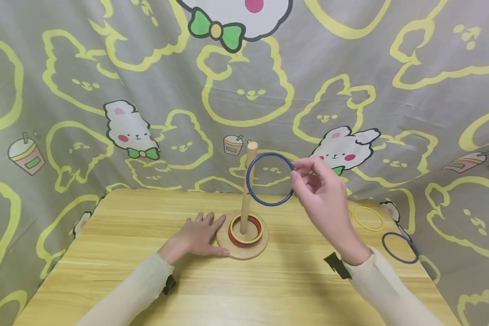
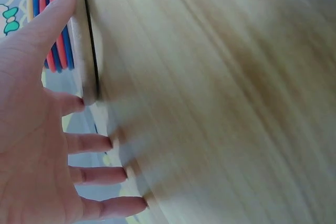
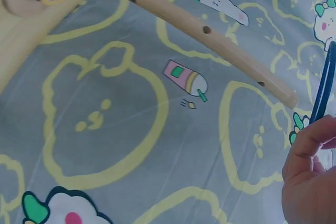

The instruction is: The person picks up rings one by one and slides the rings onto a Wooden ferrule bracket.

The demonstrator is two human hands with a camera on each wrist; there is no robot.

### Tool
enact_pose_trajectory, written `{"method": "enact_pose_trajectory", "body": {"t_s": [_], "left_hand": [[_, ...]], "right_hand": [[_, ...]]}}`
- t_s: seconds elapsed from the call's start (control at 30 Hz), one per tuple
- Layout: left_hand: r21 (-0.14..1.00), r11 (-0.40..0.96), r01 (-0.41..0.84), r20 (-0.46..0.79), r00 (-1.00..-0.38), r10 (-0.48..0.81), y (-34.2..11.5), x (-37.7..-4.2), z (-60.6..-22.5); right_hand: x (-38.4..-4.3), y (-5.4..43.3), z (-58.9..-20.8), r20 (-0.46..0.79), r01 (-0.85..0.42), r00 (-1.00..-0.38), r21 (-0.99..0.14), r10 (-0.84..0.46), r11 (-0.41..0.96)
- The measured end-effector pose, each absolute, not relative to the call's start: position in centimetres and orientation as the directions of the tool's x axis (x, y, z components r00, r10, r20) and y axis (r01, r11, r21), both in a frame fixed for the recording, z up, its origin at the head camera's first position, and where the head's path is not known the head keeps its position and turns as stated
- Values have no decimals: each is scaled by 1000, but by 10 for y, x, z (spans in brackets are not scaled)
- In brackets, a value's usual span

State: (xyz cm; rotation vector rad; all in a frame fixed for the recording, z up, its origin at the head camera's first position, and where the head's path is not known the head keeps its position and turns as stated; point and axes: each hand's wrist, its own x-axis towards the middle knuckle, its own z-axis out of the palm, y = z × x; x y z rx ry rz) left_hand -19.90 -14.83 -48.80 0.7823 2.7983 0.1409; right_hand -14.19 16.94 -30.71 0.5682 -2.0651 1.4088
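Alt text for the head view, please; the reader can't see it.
A person's right hand holds a thin round blue ring near an upright cylindrical wooden post. The left hand touches the post's round wooden base; red and yellow rings lie stacked around the post.

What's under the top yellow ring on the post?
Red rings and blue rings, stacked on the round wooden base. The left hand partly hides them in the left wrist view; the base directly beneath them is covered.

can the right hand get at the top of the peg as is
Probably yes: the right hand holds a blue ring near the wooden peg, whose top is bare, with nothing visible between.
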Motion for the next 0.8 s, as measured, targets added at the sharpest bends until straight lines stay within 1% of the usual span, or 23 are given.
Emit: {"method": "enact_pose_trajectory", "body": {"t_s": [0.2, 0.33, 0.5, 0.6, 0.8], "left_hand": [[168, 850, 498, -194, -829, 524, -146, -193, -476], [170, 851, 497, -190, -830, 524, -146, -194, -476], [167, 851, 499, -192, -830, 524, -146, -194, -475], [162, 852, 498, -192, -831, 522, -145, -193, -475], [157, 855, 494, -190, -835, 516, -145, -194, -475]], "right_hand": [[-153, 157, -296, 658, -626, -753, -717, -1, 307], [-161, 150, -291, 633, -606, -774, -745, 9, 279], [-171, 144, -292, 576, -556, -817, -792, 8, 251], [-176, 143, -295, 539, -521, -843, -816, 3, 250], [-186, 144, -308, 444, -428, -895, -838, -32, 338]]}}
